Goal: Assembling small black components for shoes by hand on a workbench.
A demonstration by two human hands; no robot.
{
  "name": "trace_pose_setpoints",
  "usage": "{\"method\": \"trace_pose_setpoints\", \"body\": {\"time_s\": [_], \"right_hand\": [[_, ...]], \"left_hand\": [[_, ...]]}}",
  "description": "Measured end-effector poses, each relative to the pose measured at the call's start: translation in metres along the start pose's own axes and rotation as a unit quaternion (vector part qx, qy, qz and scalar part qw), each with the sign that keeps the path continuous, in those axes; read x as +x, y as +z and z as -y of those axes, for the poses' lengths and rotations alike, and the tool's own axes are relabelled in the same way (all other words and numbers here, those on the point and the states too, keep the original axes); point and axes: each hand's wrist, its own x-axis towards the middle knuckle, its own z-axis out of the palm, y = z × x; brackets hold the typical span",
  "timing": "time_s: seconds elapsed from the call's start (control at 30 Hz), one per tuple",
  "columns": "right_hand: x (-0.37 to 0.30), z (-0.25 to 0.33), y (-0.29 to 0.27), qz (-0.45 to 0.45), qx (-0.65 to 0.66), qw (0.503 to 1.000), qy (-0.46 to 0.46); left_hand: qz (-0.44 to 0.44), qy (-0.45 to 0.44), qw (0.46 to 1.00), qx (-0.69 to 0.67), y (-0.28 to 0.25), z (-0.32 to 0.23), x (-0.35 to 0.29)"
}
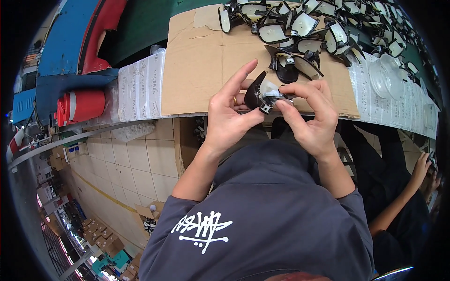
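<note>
Over the near edge of the cardboard, a black shoe heel with a whitish inner face is held between my two hands. My left hand grips its left side, thumb at the lower end and index finger pointing up and away. The thumb and index finger of my right hand are closed on the right side of the heel, beside a small white bit. What exactly lies between those right fingertips is partly hidden. Just beyond my hands, several loose black heels lie on the cardboard sheet.
More black-and-white heels are heaped across the far right. A clear plastic bowl stands at the right, a red container at the left near a blue-and-red machine. A co-worker's arm shows at the right.
</note>
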Motion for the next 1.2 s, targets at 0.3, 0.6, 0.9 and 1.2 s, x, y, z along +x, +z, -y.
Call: {"method": "trace_pose_setpoints", "body": {"time_s": [0.3,0.6,0.9,1.2], "right_hand": [[0.012,-0.015,-0.012,-0.055,-0.094,0.993,-0.05],[0.015,-0.021,-0.019,-0.082,-0.039,0.996,0.018],[0.013,-0.041,-0.028,-0.101,0.003,0.994,0.048],[0.01,-0.024,-0.023,-0.083,0.032,0.995,0.045]], "left_hand": [[-0.006,-0.044,0.998,-0.035,-0.004,-0.005,0.0],[-0.018,-0.096,0.989,-0.113,-0.031,-0.006,-0.009],[0.049,-0.106,0.908,0.403,-0.12,-0.07,-0.07],[-0.11,0.128,0.928,0.331,-0.074,-0.001,0.077]]}}
